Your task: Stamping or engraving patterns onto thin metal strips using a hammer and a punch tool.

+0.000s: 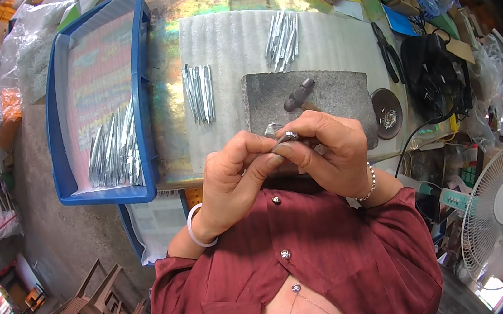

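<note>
My left hand (238,174) and my right hand (333,147) meet in front of my chest, both with fingers pinched on a small, shiny metal piece (288,137). It points partly toward the view, so its full length and kind stay hidden. Just beyond my fingers lies a grey stone block (344,92), on which a hammer (300,94) rests; its handle runs behind my right hand. Slim silver metal rods (200,94) form a row on the white foam sheet (225,41), and a second bunch of rods (283,40) lies farther back.
A blue tray (144,107) at the left contains many similar rods (113,149). Right of the block sit a round brown dish (385,100) of small parts and black-handled pliers (387,55). A black cable (409,137) hangs near the table edge; a white fan (496,208) stands lower right.
</note>
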`<state>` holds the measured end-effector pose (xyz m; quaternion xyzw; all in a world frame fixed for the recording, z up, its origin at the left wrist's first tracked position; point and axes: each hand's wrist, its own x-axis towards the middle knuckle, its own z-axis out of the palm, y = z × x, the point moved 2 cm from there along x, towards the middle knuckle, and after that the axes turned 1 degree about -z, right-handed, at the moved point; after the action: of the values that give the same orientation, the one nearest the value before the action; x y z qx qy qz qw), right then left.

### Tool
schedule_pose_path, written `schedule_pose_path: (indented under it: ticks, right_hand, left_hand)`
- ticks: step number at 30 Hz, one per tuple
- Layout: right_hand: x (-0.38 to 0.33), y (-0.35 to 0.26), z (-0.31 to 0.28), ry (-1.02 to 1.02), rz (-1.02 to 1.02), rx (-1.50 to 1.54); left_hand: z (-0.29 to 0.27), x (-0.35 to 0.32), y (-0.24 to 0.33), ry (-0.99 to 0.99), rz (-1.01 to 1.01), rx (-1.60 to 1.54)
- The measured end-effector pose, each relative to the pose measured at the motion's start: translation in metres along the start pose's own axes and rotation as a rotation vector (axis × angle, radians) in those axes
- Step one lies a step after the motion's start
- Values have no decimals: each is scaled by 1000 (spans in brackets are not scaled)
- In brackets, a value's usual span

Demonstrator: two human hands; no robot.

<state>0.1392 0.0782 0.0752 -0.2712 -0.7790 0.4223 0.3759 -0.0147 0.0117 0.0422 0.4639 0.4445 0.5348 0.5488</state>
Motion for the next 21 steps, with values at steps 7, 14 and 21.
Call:
schedule_pose_path:
  ticks: [7, 14, 21]
  right_hand:
    - [0, -4, 0, 38, -66, -20]
    - [-2, -2, -1, -31, 103, 19]
    - [4, 22, 7, -116, 650, 633]
  left_hand:
    - [3, -3, -2, -17, -16, -180]
    - [0, -1, 3, -71, 25, 93]
    - [-1, 6, -1, -99, -289, -158]
